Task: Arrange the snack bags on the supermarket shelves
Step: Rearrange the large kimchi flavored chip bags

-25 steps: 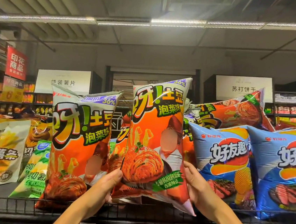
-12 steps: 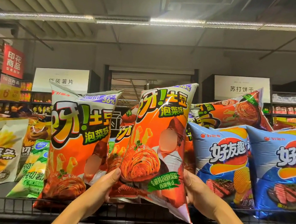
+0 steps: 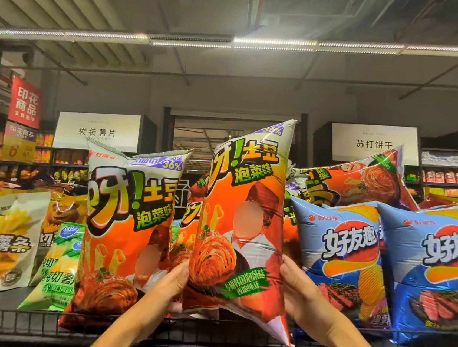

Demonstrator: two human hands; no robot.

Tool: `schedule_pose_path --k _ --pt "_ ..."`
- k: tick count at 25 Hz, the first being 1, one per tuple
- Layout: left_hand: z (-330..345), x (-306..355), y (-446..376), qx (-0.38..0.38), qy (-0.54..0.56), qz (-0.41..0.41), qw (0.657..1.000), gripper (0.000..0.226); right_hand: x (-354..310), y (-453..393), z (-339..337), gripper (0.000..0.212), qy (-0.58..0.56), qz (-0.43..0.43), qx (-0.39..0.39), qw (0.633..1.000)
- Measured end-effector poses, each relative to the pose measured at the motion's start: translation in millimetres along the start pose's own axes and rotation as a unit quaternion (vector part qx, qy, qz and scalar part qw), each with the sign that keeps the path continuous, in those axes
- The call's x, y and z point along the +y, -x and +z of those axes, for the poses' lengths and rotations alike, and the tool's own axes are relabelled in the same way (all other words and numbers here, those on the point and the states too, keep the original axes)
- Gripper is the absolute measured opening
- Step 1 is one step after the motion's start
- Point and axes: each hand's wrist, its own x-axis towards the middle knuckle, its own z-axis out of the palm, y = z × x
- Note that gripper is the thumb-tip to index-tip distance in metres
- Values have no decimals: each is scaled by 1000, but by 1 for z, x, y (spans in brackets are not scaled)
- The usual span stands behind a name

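Head view: both hands clamped the orange bag [image 3: 240, 225] low down, left hand [image 3: 174, 283] and right hand [image 3: 299, 291] gripping opposite edges, likely to stand it upright between its twin [image 3: 126, 227] and the blue bag [image 3: 340, 258], above the shelf rail [image 3: 9, 319].

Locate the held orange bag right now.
Head view, centre: the held orange bag is upright between the left hand and right hand, above the shelf rail, with another orange bag left and a blue bag right.
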Motion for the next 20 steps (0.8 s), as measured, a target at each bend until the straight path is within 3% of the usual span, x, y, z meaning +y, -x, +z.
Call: schedule_pose_path --k 2,5,9,13,15,18,20 --pt "4 4 -7 17 44 -24 999 42 -12 6 20 83 -41 -6 3 999" --pt "5 3 3 26 12 14 1000 45 -26 17 41 96 -54 -26 29 998" --pt "6 14 7 55 -44 109 992 35 -42 33 53 86 7 -46 50 998" --pt "29 45 22 81 -23 190 978 31 -50 47 69 87 90 -60 100 989" --pt "40 57 35 36 -48 174 983 49 -52 50 82 81 147 -82 98 981" --pt "47 65 42 -9 -31 151 988 97 -55 53 96 62 226 -120 126 958" --pt "44 65 44 -23 3 147 989 106 -57 52 98 41 256 -138 161 943"
